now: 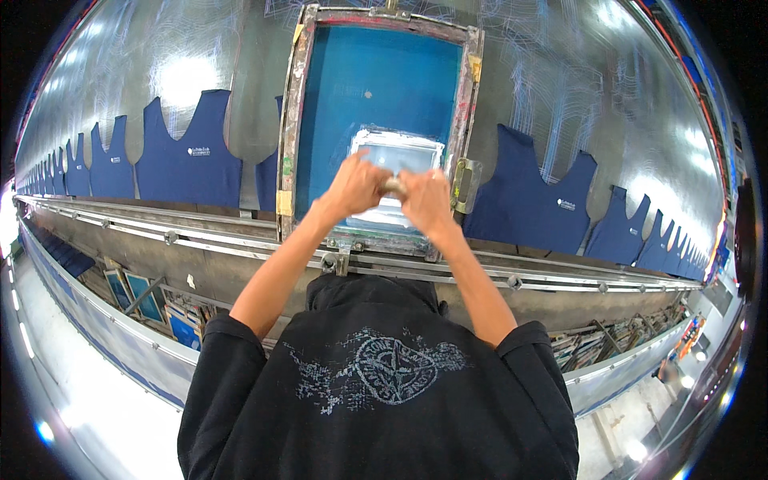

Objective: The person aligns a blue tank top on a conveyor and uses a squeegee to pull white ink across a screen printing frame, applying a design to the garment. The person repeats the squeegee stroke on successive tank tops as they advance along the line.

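Note:
Both my hands are closed on a squeegee, and its pale handle [394, 186] shows only between them. My left hand [360, 188] grips its left part and my right hand [428, 198] the right, with fingers slightly blurred. They are over the lower part of a printing screen [380, 72], a blue mesh in a worn, ink-stained frame [290, 120]. White ink [400, 138] lines a pale rectangular area of the mesh around my hands. The squeegee's blade is hidden beneath my hands. Under the screen, a dark blue garment piece [266, 182] peeks out at the left.
Dark blue garment pieces with small white prints lie in a row along the shiny table, left [188, 152] and right [532, 192]. A metal rail [552, 280] follows the near edge. Stored screens [140, 288] stand below at left. A metal bracket [466, 186] juts from the frame's right side.

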Action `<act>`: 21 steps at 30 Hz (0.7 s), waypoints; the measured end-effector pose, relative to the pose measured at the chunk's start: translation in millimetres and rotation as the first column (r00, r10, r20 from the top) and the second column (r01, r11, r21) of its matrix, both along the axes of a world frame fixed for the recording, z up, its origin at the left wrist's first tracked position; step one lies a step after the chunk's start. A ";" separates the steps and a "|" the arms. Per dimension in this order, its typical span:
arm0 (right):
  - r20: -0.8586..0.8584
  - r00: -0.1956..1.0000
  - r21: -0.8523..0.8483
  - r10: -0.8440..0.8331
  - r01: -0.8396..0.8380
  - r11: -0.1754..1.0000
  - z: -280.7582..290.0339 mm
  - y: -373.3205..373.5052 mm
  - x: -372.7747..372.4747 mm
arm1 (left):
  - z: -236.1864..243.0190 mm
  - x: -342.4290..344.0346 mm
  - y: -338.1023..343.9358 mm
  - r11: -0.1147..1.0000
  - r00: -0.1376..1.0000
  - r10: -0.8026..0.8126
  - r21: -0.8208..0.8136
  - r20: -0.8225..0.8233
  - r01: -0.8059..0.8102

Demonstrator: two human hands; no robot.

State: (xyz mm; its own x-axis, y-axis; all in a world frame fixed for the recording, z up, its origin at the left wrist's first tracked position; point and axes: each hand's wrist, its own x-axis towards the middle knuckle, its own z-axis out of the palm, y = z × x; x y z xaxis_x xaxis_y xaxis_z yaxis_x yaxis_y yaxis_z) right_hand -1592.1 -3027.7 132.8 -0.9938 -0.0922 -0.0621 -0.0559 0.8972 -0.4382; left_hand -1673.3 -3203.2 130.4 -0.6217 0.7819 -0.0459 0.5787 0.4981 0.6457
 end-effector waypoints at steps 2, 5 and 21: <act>0.034 0.999 -0.016 0.034 -0.033 0.999 7.0 -2.4 1.6 | -6.0 14.3 -9.6 0.999 0.996 0.025 -0.049 0.083 -0.021; -0.037 0.999 0.065 0.036 -0.034 0.997 15.2 10.8 -26.1 | 6.9 -31.6 8.9 0.988 0.998 -0.054 -0.148 -0.036 0.048; -0.220 0.946 -0.130 -0.239 0.214 0.968 36.5 11.7 40.3 | 14.0 12.4 -7.6 0.969 0.998 0.014 -0.247 0.054 0.000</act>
State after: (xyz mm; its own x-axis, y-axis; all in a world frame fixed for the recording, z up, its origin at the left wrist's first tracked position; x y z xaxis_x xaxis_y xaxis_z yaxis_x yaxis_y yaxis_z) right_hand -1551.8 -3016.1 169.3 -0.9749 0.1431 0.1704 0.0322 0.8485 -0.5281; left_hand -1660.9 -3210.7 144.4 -0.6182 0.7378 -0.2710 0.5417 0.6498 0.5332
